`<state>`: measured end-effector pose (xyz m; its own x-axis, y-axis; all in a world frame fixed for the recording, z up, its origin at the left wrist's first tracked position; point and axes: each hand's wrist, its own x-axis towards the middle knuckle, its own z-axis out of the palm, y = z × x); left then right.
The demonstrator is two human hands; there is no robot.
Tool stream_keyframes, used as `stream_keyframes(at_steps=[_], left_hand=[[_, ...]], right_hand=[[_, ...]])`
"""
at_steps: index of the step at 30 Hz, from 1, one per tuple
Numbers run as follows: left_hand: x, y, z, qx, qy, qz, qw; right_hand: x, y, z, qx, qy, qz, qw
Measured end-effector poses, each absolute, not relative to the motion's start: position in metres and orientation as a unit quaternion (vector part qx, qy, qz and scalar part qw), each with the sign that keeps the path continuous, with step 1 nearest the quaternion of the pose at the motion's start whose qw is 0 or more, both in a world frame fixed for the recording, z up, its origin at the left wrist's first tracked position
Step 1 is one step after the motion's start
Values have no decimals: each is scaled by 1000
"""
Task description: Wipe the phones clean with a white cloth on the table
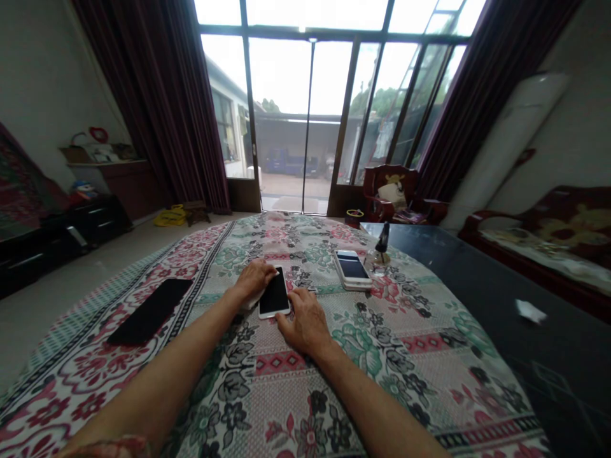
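Spreading beneath the white phone [273, 296], the cloth-covered desk [382, 356] carries everything; a black slab [149, 312] lies untouched to the phone's left; the right hand [306, 318] rests at its right edge, grip loosely spread; the left hand [255, 278], grip pinched on a white scrap [277, 273], meets its upper left; stacked phones [352, 270] sit untouched to its right; work on the white phone seems under way, unfinished.
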<state>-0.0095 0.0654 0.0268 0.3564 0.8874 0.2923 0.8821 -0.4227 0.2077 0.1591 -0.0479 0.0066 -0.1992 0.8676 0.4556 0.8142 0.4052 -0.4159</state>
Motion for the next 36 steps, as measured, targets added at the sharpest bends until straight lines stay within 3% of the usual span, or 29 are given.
stream_keyframes(at_steps=[10,28,36], left_hand=[[-4,72,25,795,580,180,-15],[-12,9,24,902,396,171,24],[0,43,29,870,462,164,43]], right_hand=[[159,-47,4,-542,-773,36,328],[168,-40,4,-517,-779,64,349],[166,-41,4,-526,-776,60,343]])
